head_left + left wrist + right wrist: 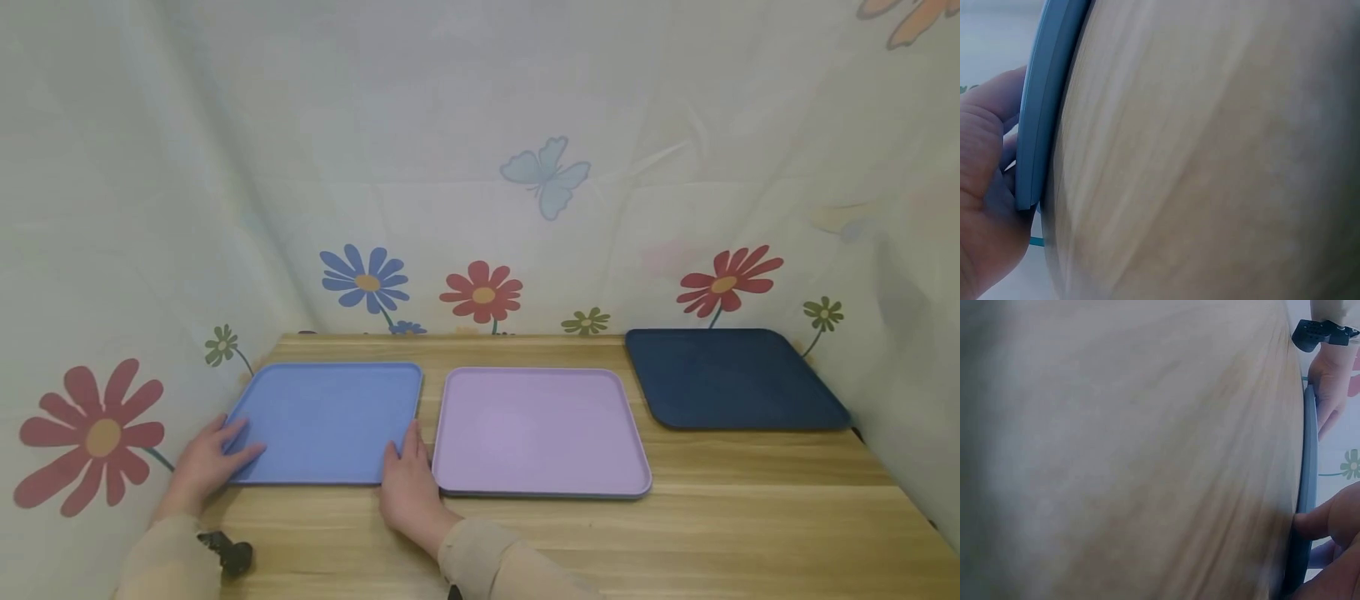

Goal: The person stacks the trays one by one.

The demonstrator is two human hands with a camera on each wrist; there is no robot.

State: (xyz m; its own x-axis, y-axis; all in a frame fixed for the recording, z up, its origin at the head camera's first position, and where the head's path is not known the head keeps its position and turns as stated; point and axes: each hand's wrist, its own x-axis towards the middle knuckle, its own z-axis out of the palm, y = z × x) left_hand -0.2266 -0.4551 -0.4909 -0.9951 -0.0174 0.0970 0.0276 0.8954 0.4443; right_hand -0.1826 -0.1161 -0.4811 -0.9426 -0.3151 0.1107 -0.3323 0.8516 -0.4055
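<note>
A light blue rectangular tray (330,417) lies on the left of the wooden table. My left hand (206,462) holds its near left corner, thumb and a finger reaching over the rim. The left wrist view shows that hand (988,169) against the tray's edge (1047,106). At the near right corner, my right hand (411,492) holds the same tray, its fingers along the right side. In the right wrist view, the right thumb (1316,524) touches the tray's front edge (1310,469). Fingers under or behind the rim are partly hidden.
A lilac tray (540,429) lies just right of my right hand. Farther right and back is a dark navy tray (731,379). The wooden table (720,517) meets a flower-printed cloth (420,125) at the back and sides.
</note>
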